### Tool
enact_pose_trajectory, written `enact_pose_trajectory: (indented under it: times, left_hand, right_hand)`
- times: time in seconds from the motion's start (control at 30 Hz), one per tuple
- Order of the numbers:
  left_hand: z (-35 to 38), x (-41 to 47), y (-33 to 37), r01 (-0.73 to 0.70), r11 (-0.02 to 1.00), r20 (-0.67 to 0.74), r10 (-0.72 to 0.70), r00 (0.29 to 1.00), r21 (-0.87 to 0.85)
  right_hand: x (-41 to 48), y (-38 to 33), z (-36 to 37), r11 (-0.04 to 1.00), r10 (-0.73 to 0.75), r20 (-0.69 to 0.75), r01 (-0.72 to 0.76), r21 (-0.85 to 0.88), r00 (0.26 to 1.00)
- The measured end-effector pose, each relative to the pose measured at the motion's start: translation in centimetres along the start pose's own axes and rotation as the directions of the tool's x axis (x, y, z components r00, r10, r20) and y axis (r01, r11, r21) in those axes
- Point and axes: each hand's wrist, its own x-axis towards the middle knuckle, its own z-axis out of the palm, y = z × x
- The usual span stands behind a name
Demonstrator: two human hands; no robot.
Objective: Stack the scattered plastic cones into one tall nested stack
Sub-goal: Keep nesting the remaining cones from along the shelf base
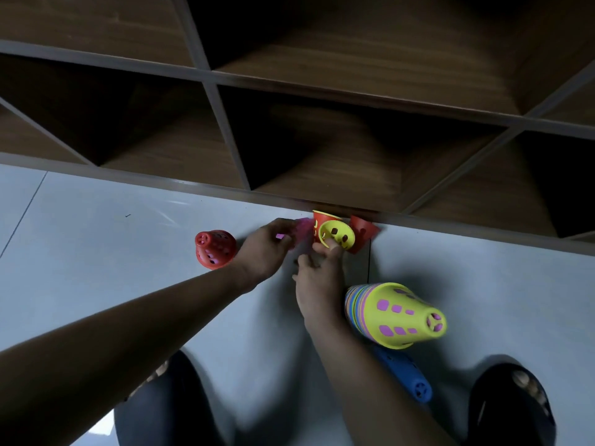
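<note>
Your left grip (pixel 267 249) was closed round a pink cone (pixel 304 228); right grip (pixel 318 278) pinched the yellow cone (pixel 338 235) by the shelf (pixel 322 162).

pale grey floor (pixel 96 252), dark wooden cubby shelf (pixel 322 149), dim light

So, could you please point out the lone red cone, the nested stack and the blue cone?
lone red cone (pixel 215 249): head view, side wall.
nested stack (pixel 399 313): head view, yellow outer cone.
blue cone (pixel 404 376): head view, side wall.
</note>
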Motion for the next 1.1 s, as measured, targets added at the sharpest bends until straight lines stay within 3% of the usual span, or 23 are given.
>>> enact_pose_trajectory:
  times: [0.13, 0.27, 0.37, 0.47, 0.7, 0.8, 0.9, 1.0, 1.1]
  left_hand:
    - [-1.3, -2.0, 1.1, -0.149, 0.981, -0.207, 0.173, 0.963, 0.125]
    - [-3.2, -3.8, 3.2, -0.256, 0.952, -0.341, 0.3, 0.891, 0.168]
    - [-5.4, -4.8, 4.6, -0.294, 0.95, -0.417, 0.31, 0.855, 0.103]
    - [-8.1, -5.6, 5.2, -0.305, 0.952, -0.477, 0.273, 0.836, 0.011]
    - [-12.5, -6.0, 2.6, -0.247, 0.897, -0.591, -0.02, 0.807, -0.368]
    - [-12.8, -5.8, 0.2, -0.183, 0.856, -0.542, -0.129, 0.83, -0.484]
    - [-12.6, -5.8, -1.4, -0.15, 0.851, -0.5, -0.146, 0.854, -0.504]
    - [-12.2, -5.9, -2.4, -0.104, 0.857, -0.466, -0.169, 0.868, -0.504]
    - [-11.6, -6.1, -2.9, -0.085, 0.875, -0.449, -0.16, 0.879, -0.477]
  right_hand:
    - [-1.4, -0.2, 0.4, 0.992, -0.104, -0.009, 0.103, -0.079, 0.995]
    - [-2.6, -0.8, 1.1, 0.983, -0.174, -0.036, 0.175, 0.05, 0.984]
    - [-2.8, -1.9, 1.4, 0.973, -0.202, -0.121, 0.213, 0.09, 0.972]
    - [-2.8, -3.5, 1.5, 0.966, -0.18, -0.143, 0.203, 0.161, 0.973]
    - [-4.0, -7.7, 1.8, 0.945, -0.202, -0.056, 0.209, 0.251, 0.978]
    - [-4.7, -9.6, 2.2, 0.914, -0.165, 0.006, 0.15, 0.377, 0.986]
    - [-5.1, -10.5, 2.9, 0.835, -0.036, 0.162, -0.059, 0.548, 0.986]
    - [-5.4, -10.7, 3.6, 0.731, 0.037, 0.368, -0.277, 0.624, 0.929]
    - [-5.9, -10.6, 3.9, 0.712, 0.045, 0.503, -0.381, 0.59, 0.863]
